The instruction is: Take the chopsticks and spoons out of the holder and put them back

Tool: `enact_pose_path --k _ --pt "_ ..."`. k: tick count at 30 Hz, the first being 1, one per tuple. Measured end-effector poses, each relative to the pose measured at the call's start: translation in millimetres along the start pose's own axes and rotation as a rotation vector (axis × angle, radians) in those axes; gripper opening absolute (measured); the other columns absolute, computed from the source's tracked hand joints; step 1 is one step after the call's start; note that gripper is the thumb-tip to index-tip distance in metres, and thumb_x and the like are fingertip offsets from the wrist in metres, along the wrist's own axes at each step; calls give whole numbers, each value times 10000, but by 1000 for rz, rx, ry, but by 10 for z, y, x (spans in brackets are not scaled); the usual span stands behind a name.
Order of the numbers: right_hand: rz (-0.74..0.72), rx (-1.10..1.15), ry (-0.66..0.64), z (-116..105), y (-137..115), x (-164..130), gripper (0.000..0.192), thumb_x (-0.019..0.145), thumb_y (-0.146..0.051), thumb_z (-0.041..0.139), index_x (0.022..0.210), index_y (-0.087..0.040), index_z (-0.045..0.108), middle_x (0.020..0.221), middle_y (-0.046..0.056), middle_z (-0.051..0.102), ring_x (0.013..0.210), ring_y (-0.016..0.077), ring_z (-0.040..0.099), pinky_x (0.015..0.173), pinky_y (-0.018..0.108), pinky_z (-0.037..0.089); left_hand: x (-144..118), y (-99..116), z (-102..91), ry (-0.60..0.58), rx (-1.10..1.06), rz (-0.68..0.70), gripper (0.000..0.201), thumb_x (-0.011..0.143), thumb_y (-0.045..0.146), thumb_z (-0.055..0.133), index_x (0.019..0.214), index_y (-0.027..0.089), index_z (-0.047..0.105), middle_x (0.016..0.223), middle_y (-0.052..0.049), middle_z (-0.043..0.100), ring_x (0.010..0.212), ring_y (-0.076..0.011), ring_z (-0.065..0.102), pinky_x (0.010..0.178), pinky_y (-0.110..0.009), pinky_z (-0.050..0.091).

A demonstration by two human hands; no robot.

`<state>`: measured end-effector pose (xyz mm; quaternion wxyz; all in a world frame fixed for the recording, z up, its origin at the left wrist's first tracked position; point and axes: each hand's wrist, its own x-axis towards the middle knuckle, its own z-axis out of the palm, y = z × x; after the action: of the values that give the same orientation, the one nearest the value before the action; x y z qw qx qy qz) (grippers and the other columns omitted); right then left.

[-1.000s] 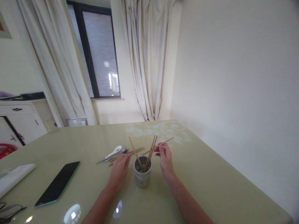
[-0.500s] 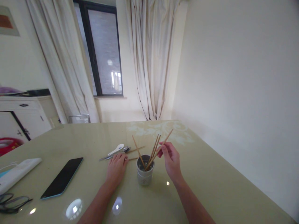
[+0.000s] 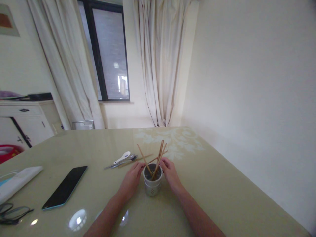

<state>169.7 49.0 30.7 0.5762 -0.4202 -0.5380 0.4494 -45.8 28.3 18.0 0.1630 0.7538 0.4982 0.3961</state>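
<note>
1. A white perforated holder (image 3: 152, 185) stood upright on the counter (image 3: 222, 184), directly in front of the person, with several wooden chopsticks (image 3: 158, 161) leaning out of it.
2. The left hand (image 3: 132, 179) lay just beside the holder's left wall, fingers curled toward its rim; whether it touched could not be told.
3. The right hand (image 3: 170, 173) sat against the holder's right side, fingers bent near the rim, gripping nothing that could be made out.
4. The holder sat between both hands.
5. Behind the left hand lay a white spoon (image 3: 122, 158), metal cutlery (image 3: 118, 164) and loose chopsticks (image 3: 138, 159).
6. A dark phone (image 3: 65, 187) lay well to the left.
</note>
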Motion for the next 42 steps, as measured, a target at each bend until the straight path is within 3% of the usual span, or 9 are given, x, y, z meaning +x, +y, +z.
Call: enact_pose_path --k 7,10,14,19,23,29,35,38,42 --pt "-7 58 -17 59 -1 35 516 814 -724 755 883 -213 765 856 67 788 788 255 723 714 358 556 -2 41 -13 -74 63 58 371 1086 307 390 1146 234 748 1097 -89 764 1045 -231 714 947 -354 581" --pt "-79 69 136 -78 -121 66 500 901 -724 666 951 -228 692 914 69 777 771 221 703 682 331 537 9 -60 -63 -2 353 -19 362 1073 245 416 1201 227 753 1184 -105 773 1150 -276 698 1027 -426 550" --pt "-321 51 456 -357 -369 97 439 945 -634 694 1034 -205 681 808 28 712 660 167 597 624 298 484 -31 -223 -174 74 735 -149 389 1033 154 459 1305 204 732 1321 -140 745 1250 -336 653 1047 -490 525" --pt "-337 286 506 -505 -588 75 420 886 -595 790 1016 -206 699 768 -8 670 600 124 542 562 254 444 -64 -277 -234 50 863 -222 391 1037 181 499 1369 198 704 1354 -152 727 1242 -337 642 1046 -480 523" --pt "-313 318 346 -377 -633 -15 369 894 -553 809 1018 -217 720 779 12 717 606 130 587 581 263 492 -53 -254 -227 29 848 -247 355 1046 230 508 1334 177 710 1298 -156 726 1237 -338 635 1035 -474 523" --pt "-251 156 50 -103 -626 -173 342 925 -533 786 1024 -205 785 834 57 772 643 164 662 622 306 552 -46 -237 -259 55 732 -270 264 1029 250 482 1029 179 737 1172 -157 717 1180 -335 634 1027 -476 513" --pt "-205 91 171 -16 -486 -158 426 916 -616 762 818 -204 721 658 -6 633 578 143 570 553 273 471 3 -212 -203 106 375 -283 256 1034 308 399 985 216 632 1063 -139 749 1069 -319 697 970 -464 531" --pt "-133 138 124 5 -393 -129 504 879 -691 760 766 -206 683 648 2 636 572 151 567 547 280 459 7 -145 -111 77 267 -263 291 1061 372 325 1026 248 586 954 -68 758 878 -253 734 811 -373 566" --pt "-87 213 114 49 -299 -119 546 880 -731 727 755 -201 690 691 18 649 587 150 556 554 282 446 -6 -36 9 69 38 -200 305 1045 408 324 1024 255 587 950 -65 756 894 -242 730 830 -372 583"
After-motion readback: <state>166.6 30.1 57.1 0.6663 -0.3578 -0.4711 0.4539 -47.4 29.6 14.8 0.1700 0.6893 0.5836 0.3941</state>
